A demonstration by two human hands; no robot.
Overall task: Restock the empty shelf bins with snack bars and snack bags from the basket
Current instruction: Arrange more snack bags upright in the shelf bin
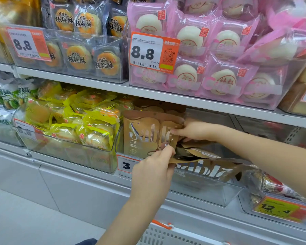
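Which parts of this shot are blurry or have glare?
Head view: the right edge smears, with the yellow price tag and pink cake packs streaked; glare on the clear bin front washes out the bag behind it; the hands and middle price tag stay fairly sharp.

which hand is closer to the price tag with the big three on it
Left. The left hand sits right beside the price tag, pinching a brown bag's lower corner; the right hand is higher, at the bag's upper right edge.

Two grey shelves (166, 96) carry clear bins (69, 152) of packaged snacks (88, 128).
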